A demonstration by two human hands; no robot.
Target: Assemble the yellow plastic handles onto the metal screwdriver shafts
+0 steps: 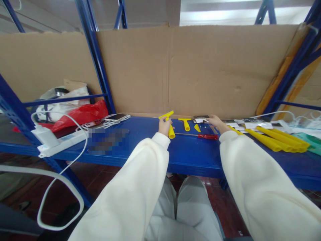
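My left hand (164, 127) is closed around a yellow T-shaped plastic handle (171, 132), its crossbar sticking up above my fingers. My right hand (217, 123) reaches over the blue shelf with its fingers stretched toward a small black-and-white packet (201, 119); whether the fingertips touch it is too small to tell. Between my hands lie a second yellow T-shaped handle (186, 124), a small flat yellow piece (197, 128) and a screwdriver with a red handle (208, 137). Tiny bits lie near the packet. A thin brown strip (213, 129) is beside my right hand.
Several yellow tapered tubes (265, 140) lie at the right, near a green bag (312, 142) and white papers. On the left are a phone (117, 117) with cables, a red bag (84, 113) and a white power strip (62, 142). Cardboard (200, 67) stands behind the blue shelf (195, 164).
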